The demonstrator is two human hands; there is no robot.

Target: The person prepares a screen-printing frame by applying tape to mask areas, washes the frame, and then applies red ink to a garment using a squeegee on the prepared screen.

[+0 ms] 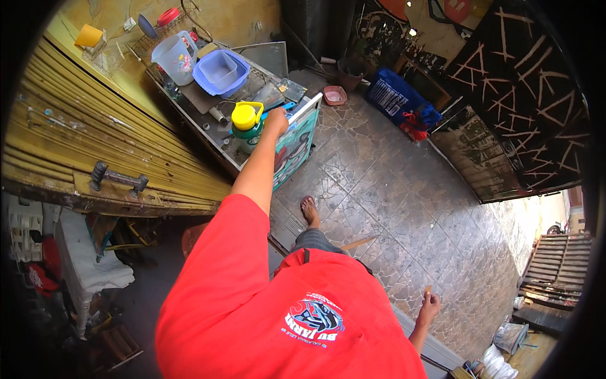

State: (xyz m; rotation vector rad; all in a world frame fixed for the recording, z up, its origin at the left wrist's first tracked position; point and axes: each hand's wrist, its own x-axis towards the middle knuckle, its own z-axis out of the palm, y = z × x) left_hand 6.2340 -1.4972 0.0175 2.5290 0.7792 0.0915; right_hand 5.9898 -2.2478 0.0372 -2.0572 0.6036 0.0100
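Observation:
My left arm reaches forward over a cluttered cart [201, 120]. My left hand [276, 121] is closed at its right edge; a slim blue thing [288, 106] shows beside the fingers, its kind unclear. Just left of that hand stands a green jar with a yellow lid [246, 116] and a yellow handle. Low at my right side, away from the cart, my right hand [430, 306] pinches a small flat orange-brown piece [428, 289], too small to name.
On the cart are a clear pitcher [174, 60] and a blue-purple basin [221, 73]. A yellow folding door [120, 136] lies left. Beyond the cart, a pink tub [334, 95] and blue bag [394, 95] sit on the tiled floor [391, 189]. A dark painted panel [517, 95] stands right.

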